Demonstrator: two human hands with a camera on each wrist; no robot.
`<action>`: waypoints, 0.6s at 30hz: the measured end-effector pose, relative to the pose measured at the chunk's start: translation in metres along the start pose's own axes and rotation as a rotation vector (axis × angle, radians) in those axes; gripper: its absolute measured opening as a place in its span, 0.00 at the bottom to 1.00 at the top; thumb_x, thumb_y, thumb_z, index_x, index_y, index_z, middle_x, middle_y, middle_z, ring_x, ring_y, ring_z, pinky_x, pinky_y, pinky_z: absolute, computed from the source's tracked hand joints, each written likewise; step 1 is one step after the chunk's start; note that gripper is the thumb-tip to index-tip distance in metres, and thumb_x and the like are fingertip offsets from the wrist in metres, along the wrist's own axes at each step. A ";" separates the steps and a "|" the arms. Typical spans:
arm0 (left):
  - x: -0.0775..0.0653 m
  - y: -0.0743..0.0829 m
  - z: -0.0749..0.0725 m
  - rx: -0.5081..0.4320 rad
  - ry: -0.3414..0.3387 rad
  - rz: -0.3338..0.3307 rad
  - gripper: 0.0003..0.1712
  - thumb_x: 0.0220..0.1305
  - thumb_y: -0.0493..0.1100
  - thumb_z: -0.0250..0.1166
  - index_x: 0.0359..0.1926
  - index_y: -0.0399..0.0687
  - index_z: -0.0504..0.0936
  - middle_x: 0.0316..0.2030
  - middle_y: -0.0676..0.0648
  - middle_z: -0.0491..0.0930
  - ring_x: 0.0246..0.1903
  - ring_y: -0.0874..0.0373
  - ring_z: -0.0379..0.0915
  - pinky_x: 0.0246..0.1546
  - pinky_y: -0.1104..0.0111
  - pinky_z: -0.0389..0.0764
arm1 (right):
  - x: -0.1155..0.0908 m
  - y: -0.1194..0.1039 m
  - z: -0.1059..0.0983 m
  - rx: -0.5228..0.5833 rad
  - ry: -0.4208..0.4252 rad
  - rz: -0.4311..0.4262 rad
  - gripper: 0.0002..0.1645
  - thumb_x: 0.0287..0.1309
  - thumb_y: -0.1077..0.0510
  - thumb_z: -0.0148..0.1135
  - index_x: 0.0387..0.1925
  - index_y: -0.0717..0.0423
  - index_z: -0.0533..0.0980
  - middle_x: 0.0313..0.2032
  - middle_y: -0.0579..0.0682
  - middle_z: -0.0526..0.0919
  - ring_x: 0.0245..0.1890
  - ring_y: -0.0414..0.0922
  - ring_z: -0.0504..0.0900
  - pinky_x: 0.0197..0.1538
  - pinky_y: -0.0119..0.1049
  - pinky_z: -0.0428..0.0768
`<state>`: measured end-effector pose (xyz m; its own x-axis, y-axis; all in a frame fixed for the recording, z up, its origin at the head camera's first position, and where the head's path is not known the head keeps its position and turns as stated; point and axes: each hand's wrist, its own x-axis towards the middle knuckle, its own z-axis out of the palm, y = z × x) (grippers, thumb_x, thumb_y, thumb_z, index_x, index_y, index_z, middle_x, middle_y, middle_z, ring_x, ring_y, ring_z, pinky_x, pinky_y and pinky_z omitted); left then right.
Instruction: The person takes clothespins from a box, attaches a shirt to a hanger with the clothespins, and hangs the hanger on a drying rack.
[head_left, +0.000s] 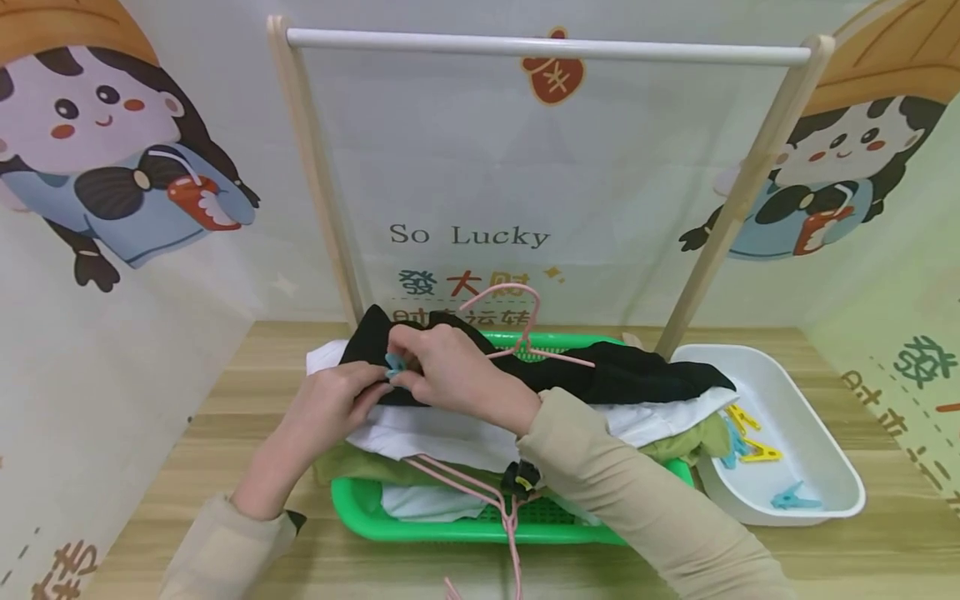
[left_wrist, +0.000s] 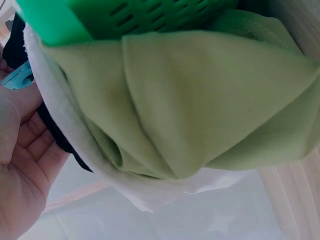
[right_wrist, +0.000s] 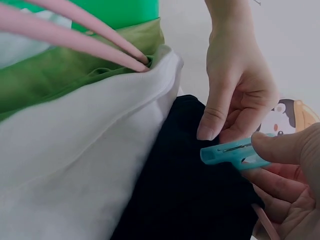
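My right hand (head_left: 461, 375) pinches a light-blue clothespin (right_wrist: 227, 154) between thumb and fingers, at the left end of a black garment (head_left: 630, 375). Beside it, my left hand (head_left: 322, 412) grips the edge of that garment, its thumb (right_wrist: 212, 117) close to the clothespin's tip. A pink hanger (head_left: 527, 321) shows its hook and part of its arms above the black cloth; the rest is hidden. Under the black garment lie a white garment (right_wrist: 90, 150) and a green garment (left_wrist: 175, 100), with more pink hangers (head_left: 510, 521) at the front.
The clothes lie across a green basket (head_left: 408, 532) on the wood-grain table (head_left: 300, 550). At right, a white tub (head_left: 832, 454) holds several yellow and blue clothespins (head_left: 761, 452). Behind the basket stands a rack with wooden posts (head_left: 723, 225) and a white bar (head_left: 547, 46).
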<state>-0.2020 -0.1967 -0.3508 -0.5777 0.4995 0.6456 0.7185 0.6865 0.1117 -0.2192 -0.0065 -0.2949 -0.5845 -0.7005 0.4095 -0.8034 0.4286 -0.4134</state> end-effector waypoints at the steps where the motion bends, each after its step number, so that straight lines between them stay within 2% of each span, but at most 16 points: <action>1: 0.001 0.000 0.000 -0.001 0.001 0.001 0.06 0.49 0.30 0.70 0.30 0.37 0.82 0.25 0.47 0.81 0.24 0.59 0.76 0.23 0.66 0.77 | 0.000 0.000 0.000 -0.007 -0.008 0.007 0.07 0.54 0.65 0.65 0.32 0.57 0.73 0.30 0.50 0.85 0.30 0.40 0.83 0.30 0.24 0.75; 5: 0.002 0.000 -0.001 -0.006 -0.012 -0.009 0.06 0.49 0.30 0.70 0.29 0.39 0.82 0.24 0.48 0.80 0.23 0.60 0.75 0.23 0.66 0.77 | 0.000 0.001 -0.001 -0.011 -0.043 0.028 0.08 0.55 0.62 0.65 0.37 0.56 0.75 0.33 0.49 0.85 0.32 0.39 0.83 0.32 0.24 0.75; 10: 0.002 0.001 -0.002 0.001 -0.038 -0.023 0.07 0.49 0.28 0.70 0.28 0.40 0.81 0.24 0.49 0.80 0.23 0.61 0.74 0.24 0.66 0.77 | 0.001 0.001 -0.001 -0.002 -0.051 0.000 0.12 0.54 0.63 0.66 0.41 0.55 0.77 0.32 0.48 0.85 0.31 0.39 0.82 0.32 0.25 0.74; 14: 0.001 0.001 -0.003 0.003 -0.053 -0.031 0.07 0.48 0.28 0.70 0.28 0.39 0.80 0.23 0.49 0.78 0.22 0.61 0.72 0.23 0.67 0.76 | 0.000 0.001 0.001 -0.096 -0.049 -0.044 0.14 0.53 0.61 0.67 0.43 0.52 0.78 0.32 0.46 0.83 0.28 0.39 0.79 0.29 0.27 0.73; 18: 0.001 0.001 -0.004 0.006 -0.058 -0.041 0.08 0.48 0.28 0.70 0.27 0.41 0.79 0.21 0.51 0.75 0.20 0.62 0.69 0.21 0.68 0.73 | 0.001 0.001 0.004 -0.174 0.010 -0.117 0.12 0.52 0.56 0.69 0.40 0.52 0.79 0.31 0.46 0.82 0.27 0.38 0.77 0.29 0.28 0.73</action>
<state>-0.2001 -0.1972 -0.3473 -0.6281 0.5006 0.5957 0.6915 0.7102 0.1324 -0.2197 -0.0093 -0.2985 -0.4861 -0.7463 0.4547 -0.8731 0.4372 -0.2158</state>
